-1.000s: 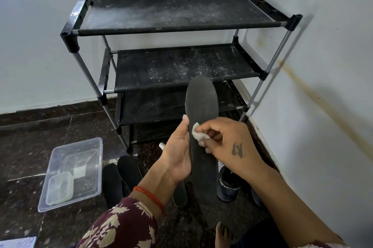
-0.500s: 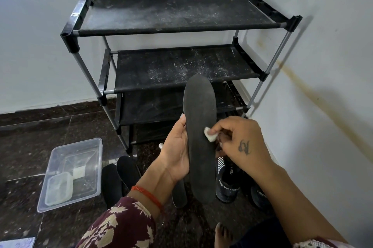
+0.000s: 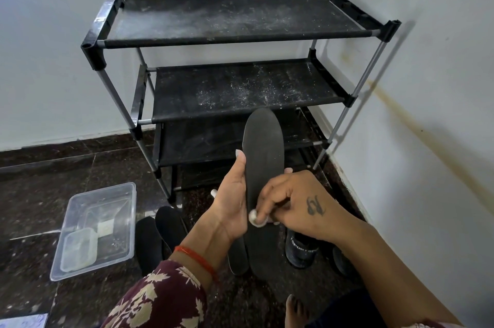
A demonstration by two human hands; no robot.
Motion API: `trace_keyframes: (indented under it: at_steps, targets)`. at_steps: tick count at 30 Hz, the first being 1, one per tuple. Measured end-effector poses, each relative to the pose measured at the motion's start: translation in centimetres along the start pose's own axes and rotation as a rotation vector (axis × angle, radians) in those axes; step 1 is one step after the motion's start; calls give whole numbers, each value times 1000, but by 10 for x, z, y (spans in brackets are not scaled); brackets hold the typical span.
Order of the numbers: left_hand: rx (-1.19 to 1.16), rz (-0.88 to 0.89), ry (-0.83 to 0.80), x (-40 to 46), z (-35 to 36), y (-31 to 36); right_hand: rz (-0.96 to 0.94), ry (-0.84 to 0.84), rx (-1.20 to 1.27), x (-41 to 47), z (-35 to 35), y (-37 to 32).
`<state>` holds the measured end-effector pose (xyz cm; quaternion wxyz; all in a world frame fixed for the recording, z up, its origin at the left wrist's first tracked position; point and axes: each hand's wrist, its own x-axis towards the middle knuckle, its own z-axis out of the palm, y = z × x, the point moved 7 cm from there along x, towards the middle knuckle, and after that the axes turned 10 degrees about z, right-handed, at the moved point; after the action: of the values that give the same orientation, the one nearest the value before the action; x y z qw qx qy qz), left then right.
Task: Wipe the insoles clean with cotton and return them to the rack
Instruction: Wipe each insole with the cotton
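A long black insole (image 3: 263, 146) stands nearly upright in front of the dusty black shoe rack (image 3: 240, 34). My left hand (image 3: 231, 199) holds it from behind along its left edge, the fingers wrapped round the back. My right hand (image 3: 291, 202) pinches a small white cotton wad (image 3: 256, 219) and presses it on the insole's lower half. Two more black insoles (image 3: 160, 234) lie on the floor at the lower left, and another one (image 3: 238, 258) lies under my left wrist.
A clear plastic tub (image 3: 117, 194) with a small lidded box inside sits on the dark stone floor at the left. Black shoes (image 3: 300, 250) stand by the right wall. A bare foot (image 3: 295, 309) shows at the bottom. White walls enclose the corner.
My right hand has dragged the cotton from the insole's middle down to its lower half. The insole and my left hand have stayed about where they were.
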<state>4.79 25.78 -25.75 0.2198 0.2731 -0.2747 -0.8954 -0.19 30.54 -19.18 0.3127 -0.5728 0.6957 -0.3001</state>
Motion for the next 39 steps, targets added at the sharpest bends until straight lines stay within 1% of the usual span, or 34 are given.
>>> trace_keyframes:
  at_steps: [2, 3, 6, 8, 10, 12, 14, 17, 20, 22, 24, 25, 29, 31, 32, 34, 39]
  targets:
    - [-17, -10, 20, 0, -1, 0, 15, 16, -75, 1, -2, 8]
    - [-15, -7, 20, 1, -2, 0, 22, 57, -107, 2, -6, 12]
    - [12, 21, 6, 3, -4, 1, 55, 294, -200, 2, -22, 22]
    - [18, 23, -17, 3, -2, 0, 86, 451, -208, 1, -31, 25]
    - [14, 12, -47, 1, 3, -2, 116, 502, -153, 2, -32, 25]
    - [13, 3, -61, 1, 4, -5, 121, 458, -77, 5, -25, 22]
    - [4, -3, -52, 2, 2, -6, 114, 369, -6, 7, -18, 19]
    - [-7, -9, -25, 3, -2, -4, 53, 251, 77, 6, -13, 11]
    - [17, -2, -13, 3, -3, -2, -25, 136, 117, 3, -9, 0]
    - [23, 1, -1, 1, -2, -2, -35, 93, 68, 3, -8, 0]
    - [9, -2, 14, 2, -3, -2, -16, 113, -46, 4, -10, 9]
    - [3, 0, 15, 2, -3, -2, 5, 154, -99, 4, -13, 15]
    - [-19, 9, -35, 2, 4, -2, 74, 466, -205, 1, -32, 25]
    - [-26, -8, -74, 0, 10, -5, 105, 544, -149, 1, -36, 25]
    - [-24, -15, -81, -1, 11, -7, 112, 539, -95, 2, -34, 24]
    - [-20, -15, -79, -1, 10, -8, 109, 474, -7, 5, -28, 21]
    - [-22, -7, -49, 0, 6, -2, -4, 281, 63, 5, -17, 6]
